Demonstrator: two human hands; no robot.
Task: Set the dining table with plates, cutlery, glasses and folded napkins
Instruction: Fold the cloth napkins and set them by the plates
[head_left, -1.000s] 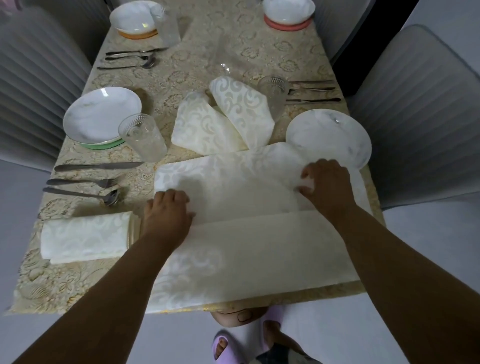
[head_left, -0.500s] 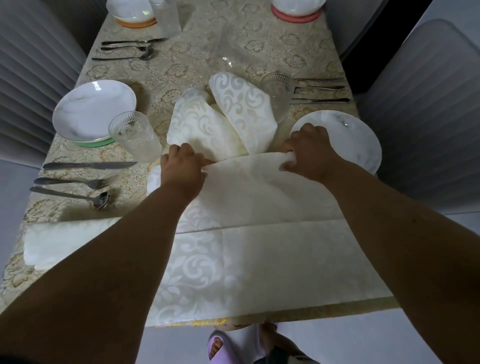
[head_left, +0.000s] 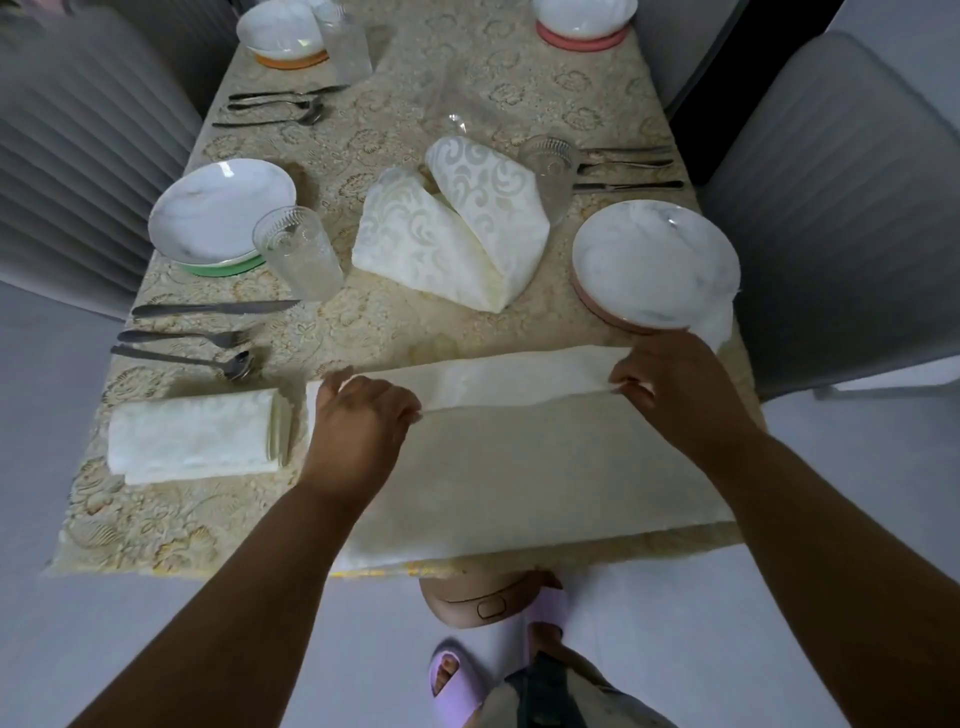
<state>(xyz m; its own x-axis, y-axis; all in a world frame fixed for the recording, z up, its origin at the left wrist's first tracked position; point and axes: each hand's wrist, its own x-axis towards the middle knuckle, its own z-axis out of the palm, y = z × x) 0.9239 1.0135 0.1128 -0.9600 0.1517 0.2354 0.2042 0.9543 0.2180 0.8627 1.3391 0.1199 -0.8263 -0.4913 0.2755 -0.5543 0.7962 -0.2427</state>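
One wide-angle head view looks steeply down and forward from the near end of the counter (head_left: 156, 525), close above it; the far end reaches the frame's top.

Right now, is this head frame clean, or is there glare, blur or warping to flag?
Head view: wide-angle warp bows the chairs and table edge; light is dim and flat; small glare spots on the left plate; both hands sharp enough, the far plates soft.

Napkin spread at the table's near edge, place settings beyond

The spread napkin (head_left: 545, 467) lies right of a folded napkin (head_left: 192, 439); behind that, cutlery (head_left: 192, 338), then a glass (head_left: 298, 254) beside a plate (head_left: 221, 210). Two folded napkins (head_left: 452, 223) sit mid-table, another plate (head_left: 654, 265) right.
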